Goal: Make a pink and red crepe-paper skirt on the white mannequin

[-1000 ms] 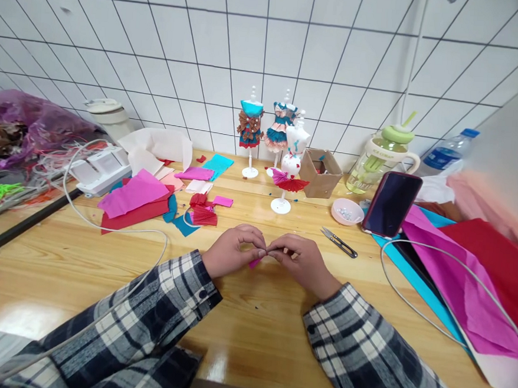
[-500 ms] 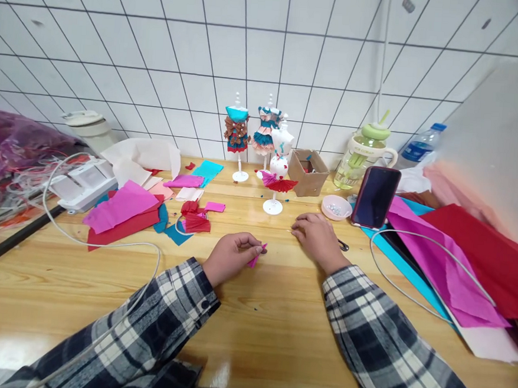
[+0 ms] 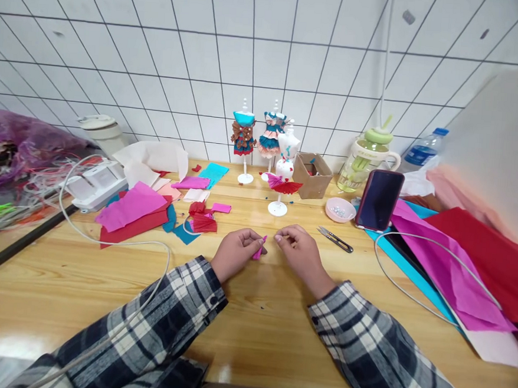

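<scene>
My left hand point(image 3: 236, 251) pinches a small folded piece of magenta crepe paper point(image 3: 258, 251) above the wooden table. Close by on its right, my right hand point(image 3: 300, 253) has thumb and forefinger pressed together; anything between them is too small to make out. A gap separates the two hands. Thread snips point(image 3: 335, 239) lie on the table to the right of my right hand. Beyond the hands stands a white mini dress form point(image 3: 287, 154) with a pink and red pleated paper piece point(image 3: 282, 185) around its stand. A pink dish point(image 3: 340, 210) holds small shiny bits.
Two dressed mini forms point(image 3: 243, 137) and a cardboard box point(image 3: 312, 175) stand at the back. Coloured paper scraps point(image 3: 129, 205) lie left, larger sheets point(image 3: 449, 263) right. A phone point(image 3: 380, 199) leans near a green-lidded bottle point(image 3: 363, 160). A white cable point(image 3: 165, 264) crosses my left sleeve.
My right hand has moved left from the tabletop to beside my left hand, uncovering the thread snips. My left hand still holds the magenta paper. The view has shifted slightly.
</scene>
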{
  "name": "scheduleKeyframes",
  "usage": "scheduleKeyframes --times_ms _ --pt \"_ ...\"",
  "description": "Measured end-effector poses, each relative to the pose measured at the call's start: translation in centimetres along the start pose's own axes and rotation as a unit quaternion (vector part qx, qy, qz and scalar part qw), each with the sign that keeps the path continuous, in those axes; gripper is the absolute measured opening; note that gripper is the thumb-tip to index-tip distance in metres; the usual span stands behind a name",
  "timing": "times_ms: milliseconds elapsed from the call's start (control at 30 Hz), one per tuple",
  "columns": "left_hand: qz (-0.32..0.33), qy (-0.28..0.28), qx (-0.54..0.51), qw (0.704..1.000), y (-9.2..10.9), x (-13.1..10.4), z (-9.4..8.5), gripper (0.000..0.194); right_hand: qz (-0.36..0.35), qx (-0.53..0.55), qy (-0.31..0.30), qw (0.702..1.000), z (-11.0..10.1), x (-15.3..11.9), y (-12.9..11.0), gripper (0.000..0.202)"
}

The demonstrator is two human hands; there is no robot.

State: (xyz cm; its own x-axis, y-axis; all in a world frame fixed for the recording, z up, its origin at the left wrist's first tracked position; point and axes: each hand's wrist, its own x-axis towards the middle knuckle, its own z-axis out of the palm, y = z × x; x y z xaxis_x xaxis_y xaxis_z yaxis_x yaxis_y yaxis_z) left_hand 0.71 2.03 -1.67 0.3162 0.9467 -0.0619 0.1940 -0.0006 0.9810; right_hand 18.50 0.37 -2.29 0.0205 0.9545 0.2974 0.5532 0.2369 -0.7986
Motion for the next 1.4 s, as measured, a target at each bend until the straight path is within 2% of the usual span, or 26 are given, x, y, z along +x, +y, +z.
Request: scheduleKeyframes --times_ms 167,333,467,667,967,1167,1333,1400 --pt "0.013 0.012 0.000 1.000 -0.2 0.1 0.1 0.032 0.034 0.064 -0.022 0.997 0.8 -0.9 -0.7 0.018" --pt "0.019 0.019 -0.007 1.000 0.0 -0.2 0.3 0.027 0.113 0.130 -0.072 0.982 0.8 -1.0 -1.2 0.027" --pt "0.022 0.028 0.017 0.999 0.1 -0.4 0.5 0.023 0.127 0.112 -0.066 0.983 0.8 -1.1 -1.6 0.026" --pt "0.034 0.011 0.028 0.999 0.2 -0.6 0.6 0.019 0.144 0.106 -0.066 0.982 0.9 -1.1 -1.1 0.024" --pt "0.054 -0.016 0.044 0.997 0.4 -0.7 0.3 0.022 0.143 0.085 -0.065 0.984 0.7 -1.0 -1.3 0.024" --pt "0.073 -0.003 0.083 0.994 0.6 -0.8 0.1 0.020 0.122 0.046 -0.051 0.990 0.8 -1.2 -1.3 0.020" --pt "0.038 -0.005 0.003 0.999 0.7 -0.6 0.1 0.025 0.083 0.066 -0.042 0.993 0.8 -1.3 -1.3 0.020" --pt "0.033 0.004 -0.012 0.999 0.7 -0.4 0.0 0.027 0.091 0.107 -0.061 0.988 0.7 -1.2 -1.2 0.021"
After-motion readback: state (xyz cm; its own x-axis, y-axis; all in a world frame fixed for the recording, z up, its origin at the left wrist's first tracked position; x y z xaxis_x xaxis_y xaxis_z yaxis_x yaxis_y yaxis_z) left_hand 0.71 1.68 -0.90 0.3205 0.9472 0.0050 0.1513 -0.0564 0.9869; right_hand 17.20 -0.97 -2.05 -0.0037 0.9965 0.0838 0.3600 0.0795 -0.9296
